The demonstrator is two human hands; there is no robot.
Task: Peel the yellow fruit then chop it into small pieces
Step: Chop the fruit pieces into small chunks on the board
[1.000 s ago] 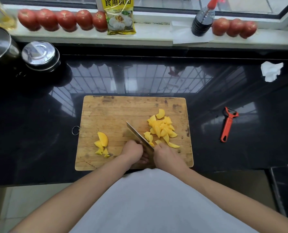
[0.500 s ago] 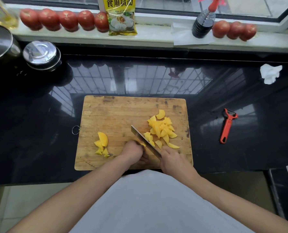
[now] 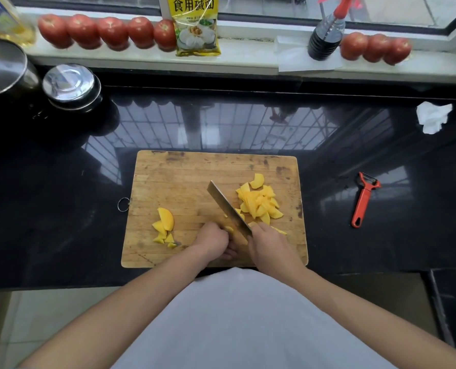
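Fingers (image 3: pixel 261 230) around knife (image 3: pixel 228 209), fruit pile (image 3: pixel 260 202) beside, peeler (image 3: pixel 363 199) apart.

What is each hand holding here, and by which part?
The right hand grips the knife at its handle end, hidden under the fingers. The left hand pins a small yellow fruit piece against the cutting board, mostly covered.

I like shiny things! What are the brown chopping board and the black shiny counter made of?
The brown rectangular chopping board looks like wood, worn and matt: it shows plank lines and dark stains. The glossy black counter looks like polished stone, since it mirrors the window bars, though another hard polished material is possible.
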